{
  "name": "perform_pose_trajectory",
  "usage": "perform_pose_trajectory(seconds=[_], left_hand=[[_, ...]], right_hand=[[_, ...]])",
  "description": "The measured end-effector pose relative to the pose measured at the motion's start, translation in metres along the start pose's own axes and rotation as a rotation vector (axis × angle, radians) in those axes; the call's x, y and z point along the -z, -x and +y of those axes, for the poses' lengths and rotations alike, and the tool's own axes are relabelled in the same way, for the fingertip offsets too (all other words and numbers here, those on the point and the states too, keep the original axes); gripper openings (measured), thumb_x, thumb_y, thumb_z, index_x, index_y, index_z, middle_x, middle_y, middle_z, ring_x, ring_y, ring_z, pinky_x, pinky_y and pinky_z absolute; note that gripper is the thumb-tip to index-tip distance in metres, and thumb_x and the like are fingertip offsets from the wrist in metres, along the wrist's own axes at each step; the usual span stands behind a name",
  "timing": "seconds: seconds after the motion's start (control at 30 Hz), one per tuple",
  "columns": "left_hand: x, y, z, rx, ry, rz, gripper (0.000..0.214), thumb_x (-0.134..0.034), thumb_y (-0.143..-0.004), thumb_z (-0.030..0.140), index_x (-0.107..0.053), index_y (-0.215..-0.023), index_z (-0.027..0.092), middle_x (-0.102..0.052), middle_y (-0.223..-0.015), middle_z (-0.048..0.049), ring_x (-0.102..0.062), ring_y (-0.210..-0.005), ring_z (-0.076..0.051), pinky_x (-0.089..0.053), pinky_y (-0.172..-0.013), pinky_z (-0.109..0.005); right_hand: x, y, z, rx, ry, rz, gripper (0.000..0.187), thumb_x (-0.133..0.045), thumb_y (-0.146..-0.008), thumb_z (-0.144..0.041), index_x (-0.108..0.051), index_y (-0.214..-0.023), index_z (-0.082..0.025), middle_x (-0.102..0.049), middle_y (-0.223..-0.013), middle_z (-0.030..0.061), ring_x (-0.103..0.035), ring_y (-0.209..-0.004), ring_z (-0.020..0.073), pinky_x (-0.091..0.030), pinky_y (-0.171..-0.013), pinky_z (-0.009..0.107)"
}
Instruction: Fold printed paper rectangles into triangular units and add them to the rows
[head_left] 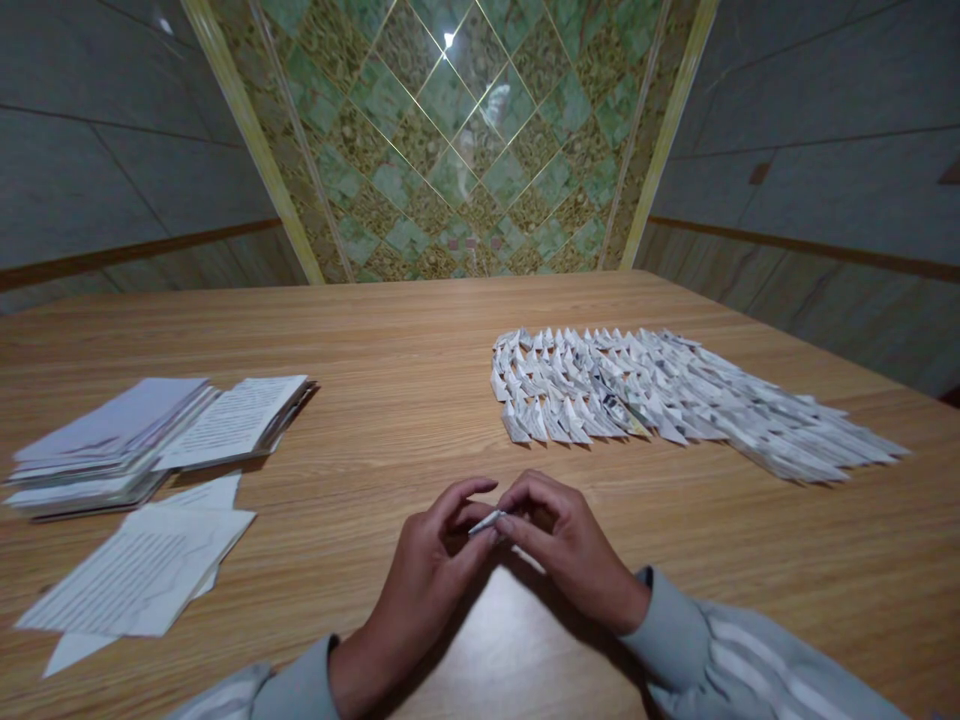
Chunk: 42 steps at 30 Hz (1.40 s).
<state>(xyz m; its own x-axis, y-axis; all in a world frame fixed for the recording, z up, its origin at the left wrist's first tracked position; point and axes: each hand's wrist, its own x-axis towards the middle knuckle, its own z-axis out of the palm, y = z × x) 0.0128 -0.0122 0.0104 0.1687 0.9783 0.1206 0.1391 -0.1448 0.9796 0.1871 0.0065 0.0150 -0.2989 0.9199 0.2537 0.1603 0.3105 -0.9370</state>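
Note:
Between my two hands, just above the table's near middle, is a small folded piece of paper (486, 522). My left hand (441, 545) pinches its lower edge, with the thumb and curled fingers closed around it. My right hand (559, 535) has thumb and forefinger pressed on its right end. Most of the paper is hidden by my fingers, so its folded shape cannot be made out. Beyond my right hand stand rows of folded paper pieces (562, 420) with pointed tips, made of printed paper.
On the left lie a thick stack of papers (105, 435) and a smaller pile of printed sheets (236, 420) against it. Nearer me, loose printed sheets (142, 570) overlap. The wooden table (360, 400) reaches toward a tiled wall (465, 150).

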Motion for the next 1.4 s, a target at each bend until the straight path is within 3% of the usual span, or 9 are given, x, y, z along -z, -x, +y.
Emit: perform_pose_trajectory(seconds=[0.13, 0.33, 0.53, 0.67, 0.93, 1.17, 1.27, 1.4], left_hand=[[0.001, -0.001, 0.005, 0.042, 0.029, 0.051, 0.013, -0.072, -0.081, 0.029, -0.074, -0.08, 0.016, -0.076, -0.078, -0.0059, -0.068, -0.074, -0.021, -0.052, -0.068, -0.027], [0.001, 0.002, 0.005, -0.002, -0.049, 0.024, 0.017, -0.072, -0.082, 0.03, -0.075, -0.071, 0.016, -0.073, -0.067, -0.0037, -0.063, -0.063, -0.018, -0.047, -0.06, -0.025], [0.0, 0.001, 0.004, 0.041, -0.017, -0.009, 0.022, -0.071, -0.084, 0.034, -0.074, -0.071, 0.016, -0.07, -0.066, -0.003, -0.059, -0.063, -0.016, -0.045, -0.059, -0.024], [0.004, -0.001, 0.006, 0.062, 0.035, 0.037, 0.02, -0.069, -0.084, 0.033, -0.073, -0.075, 0.016, -0.071, -0.072, -0.0044, -0.062, -0.07, -0.019, -0.048, -0.065, -0.026], [0.005, -0.001, 0.008, -0.003, -0.058, 0.017, 0.02, -0.068, -0.085, 0.032, -0.07, -0.072, 0.016, -0.069, -0.07, -0.0043, -0.063, -0.069, -0.019, -0.047, -0.065, -0.027], [0.003, -0.002, 0.009, 0.083, 0.144, 0.067, 0.018, -0.074, -0.081, 0.034, -0.069, -0.077, 0.017, -0.07, -0.073, -0.0044, -0.064, -0.069, -0.02, -0.05, -0.066, -0.029], [0.004, -0.001, 0.007, 0.063, 0.077, 0.053, 0.021, -0.073, -0.082, 0.034, -0.07, -0.073, 0.016, -0.07, -0.07, -0.0054, -0.064, -0.067, -0.02, -0.049, -0.065, -0.029], [0.007, 0.0, 0.004, -0.064, -0.172, -0.004, 0.02, -0.069, -0.086, 0.032, -0.072, -0.072, 0.017, -0.071, -0.07, -0.0053, -0.064, -0.068, -0.02, -0.046, -0.065, -0.027]], right_hand=[[0.0, 0.0, -0.004, 0.01, -0.088, -0.012, 0.015, -0.065, -0.088, -0.03, -0.064, -0.08, -0.017, -0.061, -0.075, -0.0002, -0.055, -0.071, 0.0141, -0.043, -0.065, 0.026], [0.001, 0.001, -0.006, 0.036, -0.035, -0.047, 0.013, -0.064, -0.089, -0.029, -0.064, -0.083, -0.017, -0.062, -0.076, 0.0002, -0.056, -0.072, 0.0144, -0.043, -0.066, 0.026], [0.002, 0.002, 0.0, 0.026, -0.03, -0.055, 0.021, -0.059, -0.092, -0.032, -0.059, -0.077, -0.018, -0.059, -0.073, -0.0005, -0.055, -0.071, 0.014, -0.041, -0.064, 0.025], [0.002, 0.0, -0.001, 0.019, -0.011, -0.039, 0.018, -0.058, -0.091, -0.03, -0.058, -0.079, -0.017, -0.059, -0.072, -0.0015, -0.053, -0.068, 0.0131, -0.04, -0.062, 0.024], [0.003, -0.001, -0.006, 0.026, 0.111, -0.073, 0.012, -0.064, -0.084, -0.024, -0.061, -0.074, -0.017, -0.06, -0.071, -0.0006, -0.054, -0.068, 0.0137, -0.039, -0.062, 0.025], [0.006, -0.001, 0.004, -0.067, -0.197, -0.097, 0.023, -0.063, -0.09, -0.039, -0.061, -0.082, -0.017, -0.064, -0.076, 0.0014, -0.06, -0.073, 0.0157, -0.048, -0.067, 0.028], [0.006, -0.001, 0.003, -0.054, -0.131, -0.138, 0.022, -0.063, -0.09, -0.038, -0.062, -0.083, -0.017, -0.064, -0.078, 0.0018, -0.06, -0.075, 0.016, -0.048, -0.069, 0.028], [0.006, -0.001, -0.001, 0.038, 0.063, -0.104, 0.016, -0.064, -0.088, -0.031, -0.063, -0.081, -0.017, -0.061, -0.078, 0.0012, -0.055, -0.075, 0.0154, -0.044, -0.065, 0.026]])
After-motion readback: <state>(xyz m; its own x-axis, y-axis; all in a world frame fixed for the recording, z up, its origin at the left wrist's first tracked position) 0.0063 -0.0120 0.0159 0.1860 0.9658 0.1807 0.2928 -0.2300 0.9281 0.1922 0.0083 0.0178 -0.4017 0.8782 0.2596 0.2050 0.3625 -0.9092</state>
